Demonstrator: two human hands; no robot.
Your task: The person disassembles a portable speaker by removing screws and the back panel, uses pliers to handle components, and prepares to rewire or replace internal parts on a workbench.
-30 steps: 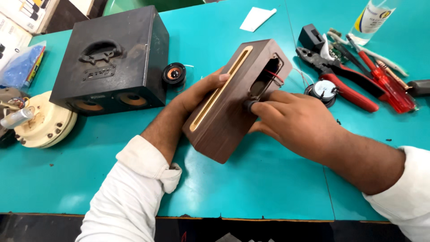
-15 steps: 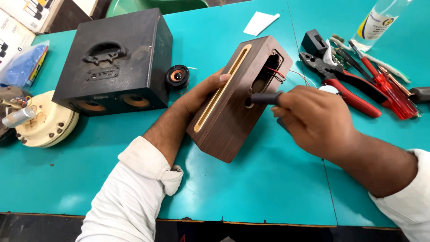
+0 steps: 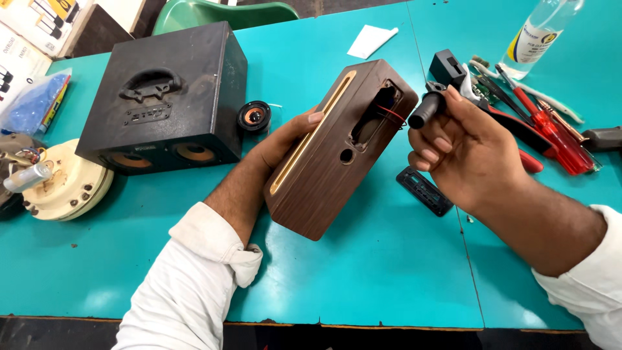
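I am seeing the person wearing a white long-sleeved shirt; the left sleeve point(image 3: 188, 279) is bunching in folds at its cuff, and the right sleeve point(image 3: 586, 279) is ending above a bare wrist.

The table point(image 3: 363, 259) was a flat teal-green. The speaker cabinet point(image 3: 334, 155) wore a dark brown wood-grain finish with a pale gold strip along one face, and a thin red wire point(image 3: 391, 114) showed in its rectangular opening. The cylindrical part point(image 3: 424, 110) was matte black. The larger speaker box point(image 3: 162, 97) was dusty black with coppery-brown cones at its front. The small loose speaker driver point(image 3: 254, 116) was black with an orange-brown centre. The round motor housing point(image 3: 65, 185) was cream. The screwdrivers point(image 3: 551, 126) had red handles, as did the pliers point(image 3: 518, 139). The sleeves point(image 3: 188, 285) were white. The plastic bag point(image 3: 32, 104) was blue, and the chair point(image 3: 227, 13) green.
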